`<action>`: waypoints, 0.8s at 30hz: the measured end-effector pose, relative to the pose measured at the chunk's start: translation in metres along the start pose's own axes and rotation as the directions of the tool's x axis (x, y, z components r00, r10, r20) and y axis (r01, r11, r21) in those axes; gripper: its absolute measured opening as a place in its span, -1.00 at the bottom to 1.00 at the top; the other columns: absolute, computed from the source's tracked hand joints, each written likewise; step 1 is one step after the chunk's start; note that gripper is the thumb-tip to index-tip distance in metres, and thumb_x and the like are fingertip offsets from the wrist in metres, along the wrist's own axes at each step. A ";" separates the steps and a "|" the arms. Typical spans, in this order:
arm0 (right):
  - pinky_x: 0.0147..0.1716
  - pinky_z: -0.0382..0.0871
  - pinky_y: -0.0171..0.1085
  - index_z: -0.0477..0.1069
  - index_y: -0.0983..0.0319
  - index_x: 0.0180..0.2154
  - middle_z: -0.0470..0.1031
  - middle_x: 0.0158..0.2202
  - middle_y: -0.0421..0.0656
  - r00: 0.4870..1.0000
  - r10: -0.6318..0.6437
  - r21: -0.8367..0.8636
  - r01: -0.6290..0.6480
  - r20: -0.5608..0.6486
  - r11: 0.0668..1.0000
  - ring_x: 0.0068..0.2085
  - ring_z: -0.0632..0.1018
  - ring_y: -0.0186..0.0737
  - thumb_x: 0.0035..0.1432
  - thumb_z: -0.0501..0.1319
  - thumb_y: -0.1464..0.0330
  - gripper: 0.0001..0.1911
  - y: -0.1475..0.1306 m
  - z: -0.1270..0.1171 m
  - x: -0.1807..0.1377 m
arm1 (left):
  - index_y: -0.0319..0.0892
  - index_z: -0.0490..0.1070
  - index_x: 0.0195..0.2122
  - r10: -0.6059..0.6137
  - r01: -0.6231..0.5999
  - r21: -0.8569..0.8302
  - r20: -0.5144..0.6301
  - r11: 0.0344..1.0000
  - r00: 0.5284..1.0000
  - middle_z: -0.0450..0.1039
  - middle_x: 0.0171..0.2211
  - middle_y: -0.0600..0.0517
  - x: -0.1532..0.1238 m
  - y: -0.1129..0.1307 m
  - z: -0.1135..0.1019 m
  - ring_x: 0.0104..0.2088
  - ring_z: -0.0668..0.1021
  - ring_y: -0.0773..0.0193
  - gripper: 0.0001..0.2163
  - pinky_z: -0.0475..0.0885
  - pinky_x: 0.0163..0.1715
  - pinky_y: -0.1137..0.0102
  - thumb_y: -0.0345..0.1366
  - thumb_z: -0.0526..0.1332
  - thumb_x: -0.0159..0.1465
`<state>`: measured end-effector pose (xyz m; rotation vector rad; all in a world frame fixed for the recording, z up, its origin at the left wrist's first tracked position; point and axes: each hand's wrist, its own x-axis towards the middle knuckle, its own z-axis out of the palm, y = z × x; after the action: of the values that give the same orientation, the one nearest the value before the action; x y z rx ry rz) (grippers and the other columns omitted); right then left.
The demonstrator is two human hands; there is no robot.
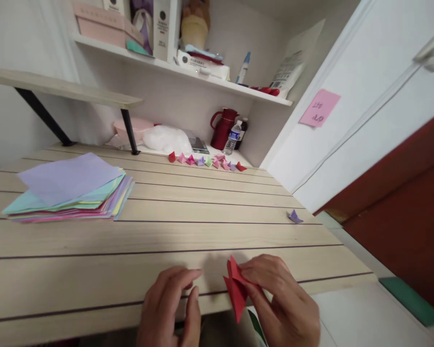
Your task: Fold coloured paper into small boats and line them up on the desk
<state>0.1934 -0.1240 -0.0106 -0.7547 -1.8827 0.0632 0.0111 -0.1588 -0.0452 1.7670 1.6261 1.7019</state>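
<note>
Near the front edge of the table, my right hand [280, 294] pinches a folded piece of red paper [237, 291] between thumb and fingers. Pointed flaps of the paper stick out to the left and downward. Just left of it, my left hand [173, 303] holds nothing; its thumb and index finger are apart, with a gap between them and the paper. The lower parts of both hands run off the bottom of the view.
A stack of coloured paper sheets [72, 188] lies at the left. Several small folded paper pieces [200, 161] line the back edge, and a purple folded piece [294, 216] sits at the right. Behind stand a red jug [224, 129], a water bottle [233, 137] and a raised wooden shelf [68, 91].
</note>
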 end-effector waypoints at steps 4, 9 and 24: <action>-0.20 0.41 -0.12 0.49 0.17 -0.15 0.59 -0.27 -0.13 0.994 -0.011 -0.130 0.024 0.105 0.991 -0.28 0.57 -0.20 0.22 0.16 0.61 -0.72 0.009 0.008 0.006 | -0.08 0.44 -0.05 0.281 -0.275 0.228 0.004 0.934 0.960 0.44 -0.16 0.02 -0.005 -0.021 -0.001 -0.12 0.49 0.25 -0.75 0.34 -0.02 0.33 -0.47 0.15 0.29; -0.10 0.33 -0.13 0.50 0.17 -0.21 0.59 -0.27 -0.17 0.970 0.040 -0.180 0.004 0.241 0.984 -0.25 0.56 -0.23 0.30 0.14 0.52 -0.81 0.009 0.016 0.004 | -0.11 0.44 -0.01 0.445 -0.431 0.358 0.045 0.828 0.894 0.39 -0.07 -0.06 -0.005 -0.022 -0.001 -0.09 0.49 0.19 -0.67 0.38 -0.04 0.27 -0.51 0.27 0.21; 0.06 0.45 -0.14 0.38 0.12 0.12 0.38 0.18 -0.01 0.851 0.236 -0.106 -0.211 0.470 0.972 0.16 0.43 -0.08 0.26 0.24 0.20 -0.59 0.011 -0.017 -0.006 | -0.13 0.53 -0.04 0.655 -0.808 0.405 0.477 0.428 0.586 0.61 -0.06 0.09 0.015 -0.040 -0.012 -0.10 0.54 0.18 -0.68 0.30 -0.04 0.20 -0.39 0.18 0.18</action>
<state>0.2145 -0.1236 -0.0120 -1.0663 -2.2601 0.3849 -0.0237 -0.1383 -0.0631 3.2656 1.4066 1.0896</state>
